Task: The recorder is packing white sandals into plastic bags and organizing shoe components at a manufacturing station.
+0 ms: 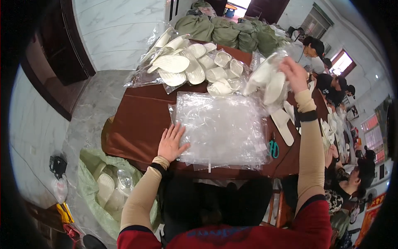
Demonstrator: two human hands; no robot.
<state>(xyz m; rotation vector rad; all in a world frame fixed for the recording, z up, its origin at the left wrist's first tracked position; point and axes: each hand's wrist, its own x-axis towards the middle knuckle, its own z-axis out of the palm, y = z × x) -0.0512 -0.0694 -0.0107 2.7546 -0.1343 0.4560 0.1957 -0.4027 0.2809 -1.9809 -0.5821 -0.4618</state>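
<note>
left hand [172, 142]: we rest it flat, fingers spread, on the near left edge of the stack of clear bags [222, 128], pinning it to the brown table [141, 120].
right hand [293, 74]: we hold it raised over the table's far right, closed on the top of a filled bag of white slippers [267, 82], which hangs in the air.
step: we judge this to be bagging, with one pack just filled and lifted clear of the stack.
pile: more bagged slippers [186, 66] lie at the far side of the table, just beyond the stack.
sack: a green sack [89, 186] of loose slippers sits on the floor at our left.
next move: it calls for a free spot for the pack and a steady palm on the slippery stack.
scissors [273, 148]: they lie just right of the stack.
</note>
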